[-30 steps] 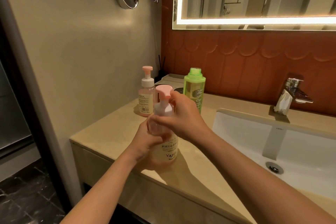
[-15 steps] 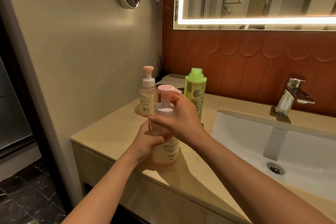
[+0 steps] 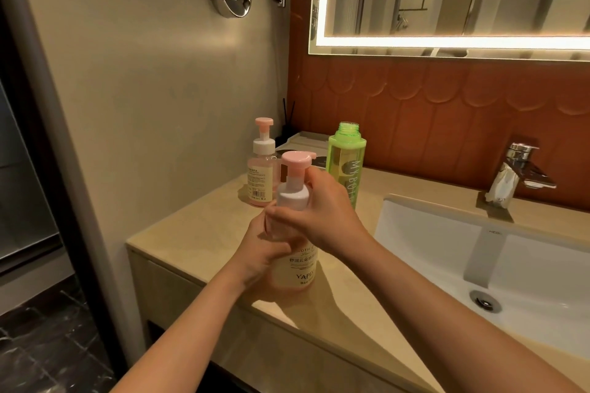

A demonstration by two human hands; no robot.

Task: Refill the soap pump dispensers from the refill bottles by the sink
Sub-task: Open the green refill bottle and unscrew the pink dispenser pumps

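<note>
Near the worktop's (image 3: pixel 191 233) front edge, just left of the sink (image 3: pixel 415 205), the left hand (image 3: pixel 258 249) wraps the dispenser (image 3: pixel 298 268) body and the right hand (image 3: pixel 322 214) has its fingers curled round the pump collar (image 3: pixel 292 196). It's smooth, light plastic, probably slick, so I'd grip the collar and waist. Behind it are the second dispenser (image 3: pixel 261 175) and the uncapped green refill bottle (image 3: pixel 346 156).

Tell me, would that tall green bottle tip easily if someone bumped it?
Probably yes: the green bottle stands tall and narrow on the counter, so a knock near its top could topple it. Its cap is off, so it would likely spill. It looks like translucent plastic, so it is probably stiff, not fragile.
</note>
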